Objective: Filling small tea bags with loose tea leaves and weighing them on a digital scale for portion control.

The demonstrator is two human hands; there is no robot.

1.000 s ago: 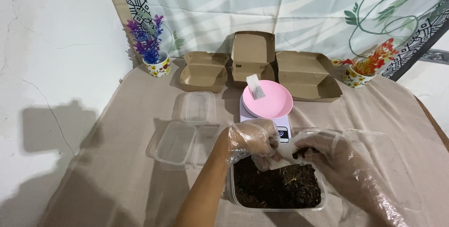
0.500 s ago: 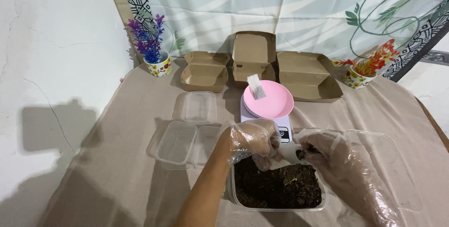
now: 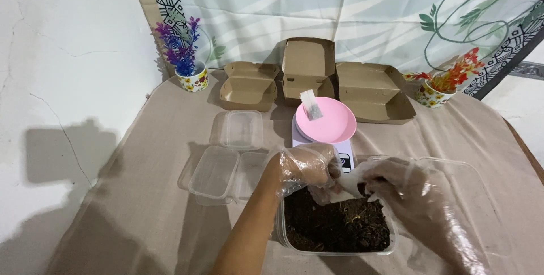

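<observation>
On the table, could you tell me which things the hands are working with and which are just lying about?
In use: left hand, right hand, small white pouch, tub of dark loose material.

Lying about: pink plate, clear containers, cardboard boxes, flower pots.

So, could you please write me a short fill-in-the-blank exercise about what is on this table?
1. Both hands, the left hand and the right hand, wear clear plastic ____.
2. The clear tub below them holds dark ____.
3. The plate on the scale is ____ in colour.
4. Behind the scale stand three open ____ boxes.

Missing words: gloves; soil; pink; cardboard
</observation>
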